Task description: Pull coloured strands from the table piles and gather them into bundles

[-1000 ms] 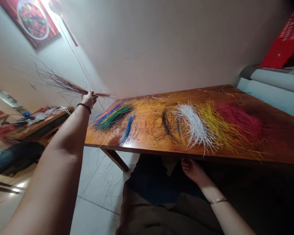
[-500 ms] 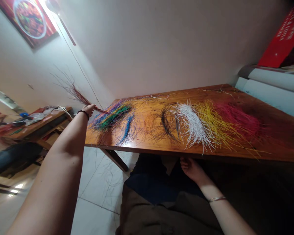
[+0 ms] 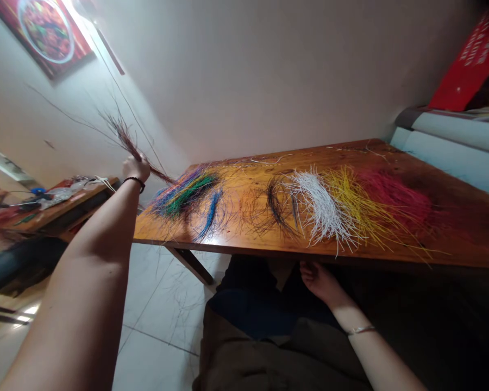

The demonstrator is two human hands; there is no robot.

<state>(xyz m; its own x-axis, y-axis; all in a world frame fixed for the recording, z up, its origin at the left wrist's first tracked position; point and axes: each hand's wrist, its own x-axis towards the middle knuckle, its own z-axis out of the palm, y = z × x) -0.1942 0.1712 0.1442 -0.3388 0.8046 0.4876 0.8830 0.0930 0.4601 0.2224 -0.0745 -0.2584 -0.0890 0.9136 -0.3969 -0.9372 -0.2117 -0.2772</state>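
Note:
A bundle of thin reddish-brown wires is gripped in my left hand, which is raised above the table's left end. The bundle's loose ends fan out toward the wall, and its lower end reaches down toward the table. Below it lie piles of purple and green wires, with a small blue bundle beside them. My right hand rests by the table's front edge over my lap, its fingers curled in loosely, with nothing visible in them.
Across the wooden table lie dark wires, white wires, yellow wires and pinkish-red wires. A wall runs behind it. Another cluttered table stands at left. Rolled sheets lie at right.
My left hand has moved up and to the left with the brown wires, which now point more steeply upward. My right hand has stayed in place.

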